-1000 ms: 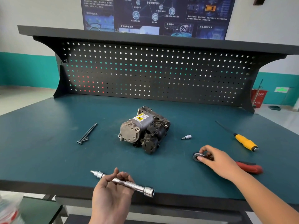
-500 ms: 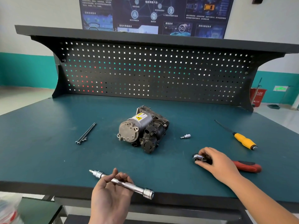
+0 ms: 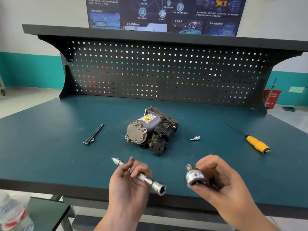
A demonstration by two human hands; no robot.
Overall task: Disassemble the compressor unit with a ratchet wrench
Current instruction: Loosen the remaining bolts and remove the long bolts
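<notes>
The compressor unit [image 3: 150,132], grey metal with a yellow warning label, lies in the middle of the blue-green bench [image 3: 50,155]. My left hand [image 3: 128,184] holds a long silver extension bar [image 3: 141,177] with a bit at its far tip and a square socket end facing me. My right hand [image 3: 221,182] grips the ratchet wrench head [image 3: 194,178], lifted above the bench's front edge. The wrench handle is hidden behind my hand. The two tools are a short gap apart.
Two long black bolts [image 3: 93,135] lie left of the compressor. A small silver socket bit [image 3: 195,139] lies to its right. A yellow-handled screwdriver [image 3: 255,142] sits further right. A dark pegboard [image 3: 158,72] stands at the back.
My right hand has picked the ratchet wrench up from the bench at the right and carried it toward the extension bar. My left hand has raised the bar slightly.
</notes>
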